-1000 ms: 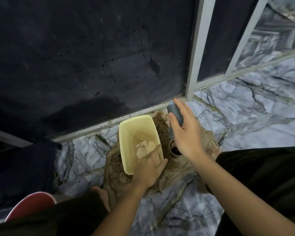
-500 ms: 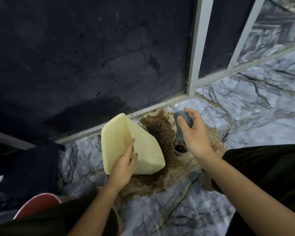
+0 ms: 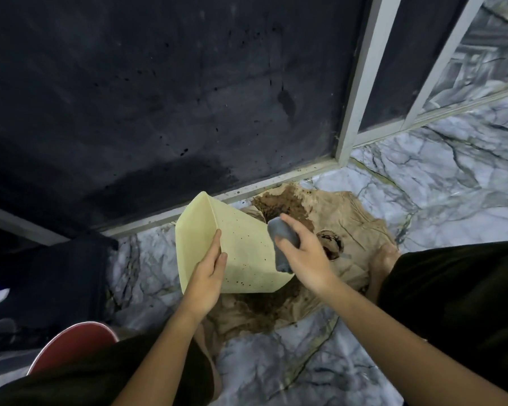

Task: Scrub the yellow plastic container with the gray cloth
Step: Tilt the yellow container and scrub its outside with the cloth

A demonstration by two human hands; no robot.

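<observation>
The pale yellow plastic container (image 3: 244,247) is tipped over, its bottom facing left and up and its speckled side wall facing me. My left hand (image 3: 208,273) grips its lower left edge. My right hand (image 3: 302,253) holds the folded gray cloth (image 3: 283,238) against the container's right side. Small dark specks dot the yellow wall. The container's opening points down and away and is hidden.
Brown paper (image 3: 343,218) with a pile of dark soil (image 3: 282,203) lies on the marble floor under the container. A small round cup of soil (image 3: 330,240) stands beside my right hand. A dark wall and white frame (image 3: 355,92) rise behind. A red object (image 3: 71,344) sits at lower left.
My left hand has turned the container over from upright to tipped. My right hand has brought the cloth left from above the soil cup to the container's side.
</observation>
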